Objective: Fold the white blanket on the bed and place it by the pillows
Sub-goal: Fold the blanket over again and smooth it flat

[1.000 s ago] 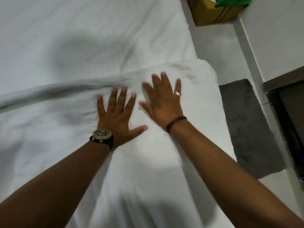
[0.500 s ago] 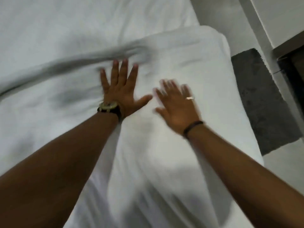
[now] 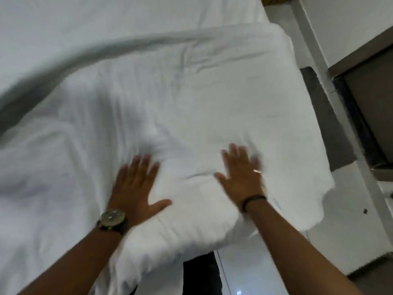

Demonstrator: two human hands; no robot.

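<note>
Nearest the camera, two bare forearms reached forward, and both hands lay flat with fingers spread on the white blanket (image 3: 212, 99), gripping nothing: the left hand (image 3: 136, 188), with a watch (image 3: 112, 219) on its wrist, pressed near the blanket's near edge, and the right hand (image 3: 242, 177), blurred, with a ring (image 3: 257, 171) and a dark wristband (image 3: 253, 201), pressed just beside it toward the bed's right edge. The blanket lay in a thick, wrinkled layer over the bed's near right corner, overhanging the side. Beyond its far fold stretched the bare white bedsheet (image 3: 106, 22), and a grey mat (image 3: 331, 133) lay on the floor to the right.
</note>
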